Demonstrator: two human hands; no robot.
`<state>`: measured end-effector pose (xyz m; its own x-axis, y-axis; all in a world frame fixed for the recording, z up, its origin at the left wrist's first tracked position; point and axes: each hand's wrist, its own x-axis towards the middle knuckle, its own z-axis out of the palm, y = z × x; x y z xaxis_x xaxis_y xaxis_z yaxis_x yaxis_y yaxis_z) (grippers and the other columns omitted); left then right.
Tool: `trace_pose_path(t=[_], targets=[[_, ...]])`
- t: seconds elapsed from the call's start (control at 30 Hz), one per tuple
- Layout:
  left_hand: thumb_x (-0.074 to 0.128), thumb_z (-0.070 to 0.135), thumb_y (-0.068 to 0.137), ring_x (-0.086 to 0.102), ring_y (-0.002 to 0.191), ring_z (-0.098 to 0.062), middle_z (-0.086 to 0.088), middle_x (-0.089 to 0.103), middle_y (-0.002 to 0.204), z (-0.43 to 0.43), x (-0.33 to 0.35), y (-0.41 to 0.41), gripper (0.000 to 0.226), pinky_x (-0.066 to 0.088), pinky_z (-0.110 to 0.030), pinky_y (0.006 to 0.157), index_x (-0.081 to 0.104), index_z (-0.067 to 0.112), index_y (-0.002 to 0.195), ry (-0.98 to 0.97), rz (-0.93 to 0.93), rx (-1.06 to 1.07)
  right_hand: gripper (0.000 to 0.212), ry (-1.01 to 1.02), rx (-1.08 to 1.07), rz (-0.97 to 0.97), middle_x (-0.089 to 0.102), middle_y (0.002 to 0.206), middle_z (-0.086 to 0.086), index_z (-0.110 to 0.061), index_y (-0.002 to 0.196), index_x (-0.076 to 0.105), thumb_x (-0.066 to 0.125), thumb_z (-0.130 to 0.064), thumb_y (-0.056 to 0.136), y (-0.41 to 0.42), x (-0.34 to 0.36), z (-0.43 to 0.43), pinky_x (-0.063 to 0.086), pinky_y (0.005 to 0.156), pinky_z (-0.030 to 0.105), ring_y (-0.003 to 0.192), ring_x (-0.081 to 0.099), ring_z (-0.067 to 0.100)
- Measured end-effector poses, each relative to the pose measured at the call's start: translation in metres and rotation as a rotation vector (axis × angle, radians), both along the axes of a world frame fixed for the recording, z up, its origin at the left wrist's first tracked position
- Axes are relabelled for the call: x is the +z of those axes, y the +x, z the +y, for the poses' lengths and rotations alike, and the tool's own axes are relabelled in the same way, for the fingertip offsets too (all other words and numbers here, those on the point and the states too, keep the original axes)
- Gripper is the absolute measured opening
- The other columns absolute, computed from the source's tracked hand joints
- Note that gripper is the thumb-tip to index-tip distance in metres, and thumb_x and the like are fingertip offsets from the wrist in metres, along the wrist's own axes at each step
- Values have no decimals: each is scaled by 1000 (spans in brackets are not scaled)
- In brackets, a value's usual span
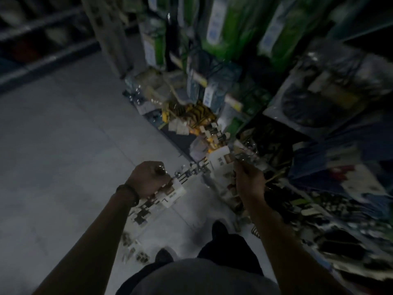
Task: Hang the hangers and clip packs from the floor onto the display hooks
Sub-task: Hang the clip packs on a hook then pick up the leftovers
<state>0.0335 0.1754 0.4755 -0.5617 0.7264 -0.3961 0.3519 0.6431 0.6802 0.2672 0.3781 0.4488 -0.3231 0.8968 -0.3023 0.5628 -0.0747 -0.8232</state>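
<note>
My left hand [150, 179] grips a bunch of clip packs [174, 190] by their white card tops; the clear bags hang below it over the floor. My right hand [247, 179] pinches the top of another clear pack [223, 165] with a white label, held up close to the display rack. Just beyond it, yellow and white packs [191, 116] hang on the display. More packs [134, 248] lie on the floor near my feet. The frame is dark and blurred, so the hooks cannot be made out.
Green and white packaged goods [223, 33] hang high on the rack. Dark bagged items [319, 103] fill the shelves to the right. Grey floor tiles [63, 145] spread to the left, with a dark shelf unit [32, 50] at the far left.
</note>
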Motion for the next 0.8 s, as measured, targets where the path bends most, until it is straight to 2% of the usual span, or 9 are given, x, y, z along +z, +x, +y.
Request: trace_pose_path(t=[0.1, 0.23, 0.3, 0.37, 0.43, 0.53, 0.63, 0.7, 0.8], targets=[[72, 25, 84, 55, 59, -14, 7, 56, 58, 0, 25, 2, 37, 39, -32, 59, 51, 20, 54, 51, 67, -55, 33, 30, -73, 45, 71, 60, 1, -14, 100, 78, 61, -43, 103, 9, 30, -6, 48, 42, 23, 52, 73, 18], [64, 29, 82, 53, 61, -22, -7, 50, 62, 7, 54, 12, 35, 45, -41, 65, 47, 6, 62, 102, 88, -125, 24, 146, -124, 46, 65, 53, -8, -29, 101, 77, 57, -43, 106, 11, 53, -19, 57, 52, 20, 49, 66, -4], [63, 31, 80, 49, 58, -16, -3, 46, 60, 9, 62, 14, 36, 41, -39, 61, 43, 9, 61, 99, 125, -144, 21, 212, -162, 17, 63, 57, -13, -31, 96, 72, 56, -37, 107, 12, 64, -18, 43, 48, 11, 54, 64, -10], [69, 28, 81, 50, 57, -9, 1, 49, 59, 10, 67, 13, 37, 37, -33, 57, 44, 19, 57, 60, 159, -198, 30, 276, -200, -52, 72, 71, 1, -19, 94, 76, 55, -37, 107, 18, 71, -4, 42, 55, 25, 69, 72, 8], [75, 27, 83, 56, 63, -9, 2, 57, 64, 11, 74, 12, 36, 40, -30, 57, 50, 23, 58, 0, 237, -253, 33, 320, -188, -94, 76, 83, 7, -17, 106, 79, 54, -40, 105, 27, 77, 20, 48, 64, 32, 82, 73, 29], [74, 28, 86, 56, 64, -14, -1, 57, 66, 18, 80, 10, 35, 40, -31, 58, 54, 12, 63, -24, 328, -251, 41, 326, -97, -56, 79, 88, 2, -29, 124, 77, 55, -53, 99, 42, 93, 46, 61, 72, 42, 81, 75, 25], [70, 24, 88, 59, 69, -18, -4, 58, 71, 39, 84, 8, 33, 48, -35, 65, 49, 15, 64, 26, 284, -174, 45, 323, -22, 43, 76, 72, -8, -39, 120, 77, 59, -71, 93, 50, 99, 55, 62, 64, 40, 68, 74, 16], [72, 14, 87, 65, 82, -20, -4, 66, 88, 59, 93, 12, 16, 58, -36, 69, 57, 16, 83, 26, 258, -171, 46, 331, -1, 93, 76, 72, -12, -44, 118, 76, 61, -76, 89, 52, 101, 60, 62, 61, 38, 67, 73, 12], [70, 4, 89, 60, 74, -8, 4, 63, 103, 94, 108, 31, 49, 49, -15, 53, 49, 30, 125, 29, 184, -317, 41, 379, 30, 109, 76, 73, -13, -37, 118, 78, 65, -66, 92, 60, 106, 73, 63, 61, 39, 62, 72, 5]])
